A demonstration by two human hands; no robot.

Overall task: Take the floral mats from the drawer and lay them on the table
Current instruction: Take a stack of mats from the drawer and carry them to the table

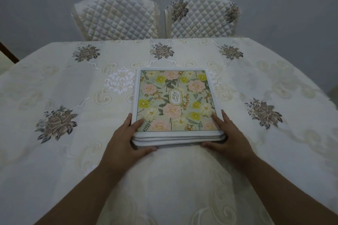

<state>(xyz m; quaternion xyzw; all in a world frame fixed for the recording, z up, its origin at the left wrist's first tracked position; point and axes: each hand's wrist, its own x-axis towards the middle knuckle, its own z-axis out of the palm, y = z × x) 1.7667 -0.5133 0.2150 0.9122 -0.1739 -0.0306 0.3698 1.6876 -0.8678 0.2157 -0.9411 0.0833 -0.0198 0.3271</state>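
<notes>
Your left hand and right hand each clasp a near corner of the stack of mats, fingers on top and thumbs along the front edge, with the stack lying between them on the table. If you lift only the top mat from here, the ones beneath could drag along and fan out, because your thumbs press all the layers together. The tablecloth under your wrists looks loose enough to bunch if you slide rather than lift.
</notes>
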